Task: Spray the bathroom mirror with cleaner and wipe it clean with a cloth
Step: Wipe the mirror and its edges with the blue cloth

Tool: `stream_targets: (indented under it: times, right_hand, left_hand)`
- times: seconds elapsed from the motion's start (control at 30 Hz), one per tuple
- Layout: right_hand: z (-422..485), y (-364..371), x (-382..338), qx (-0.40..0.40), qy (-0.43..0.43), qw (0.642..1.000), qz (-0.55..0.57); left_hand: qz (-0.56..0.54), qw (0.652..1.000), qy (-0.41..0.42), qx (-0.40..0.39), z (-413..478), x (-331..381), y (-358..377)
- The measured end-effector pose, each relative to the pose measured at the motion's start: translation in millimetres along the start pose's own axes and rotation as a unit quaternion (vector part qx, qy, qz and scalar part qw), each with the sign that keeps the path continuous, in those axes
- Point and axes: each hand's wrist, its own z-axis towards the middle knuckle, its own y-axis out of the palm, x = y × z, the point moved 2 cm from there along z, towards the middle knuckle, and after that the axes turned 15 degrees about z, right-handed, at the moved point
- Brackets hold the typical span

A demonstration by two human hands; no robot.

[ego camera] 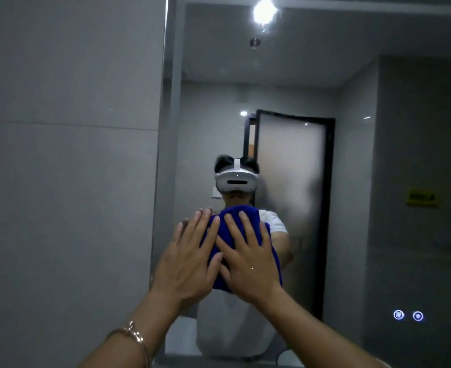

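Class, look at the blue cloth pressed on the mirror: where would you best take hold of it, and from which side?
Take the blue cloth by its bunched top fold, coming from above. That fold stands clear of both flat palms, left hand and right hand, which cover the middle; the cloth lies flat against the mirror, so its centre likely offers nothing to pinch.

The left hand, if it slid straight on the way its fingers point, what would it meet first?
Its fingers point up along the mirror. The left hand would likely only brush the blue cloth's left edge, then bare glass; nothing else appears in that line.
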Motion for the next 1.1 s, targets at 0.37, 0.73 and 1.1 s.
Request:
stream_targets:
  times: [0.37,0.73,1.1]
  right_hand:
    - [192,-106,60,-0.002,0.041,0.999,0.007]
    - [130,-95,79,0.059,0.083,0.994,0.026]
    - [42,-95,136,0.004,0.01,1.0,0.004]
  left_hand:
    - [0.01,0.995,-0.08,0.055,98,-44,-69]
    - [-0.042,0.993,-0.078,0.074,111,-6,-61]
    - [-0.03,0.997,-0.028,0.072,100,84,-49]
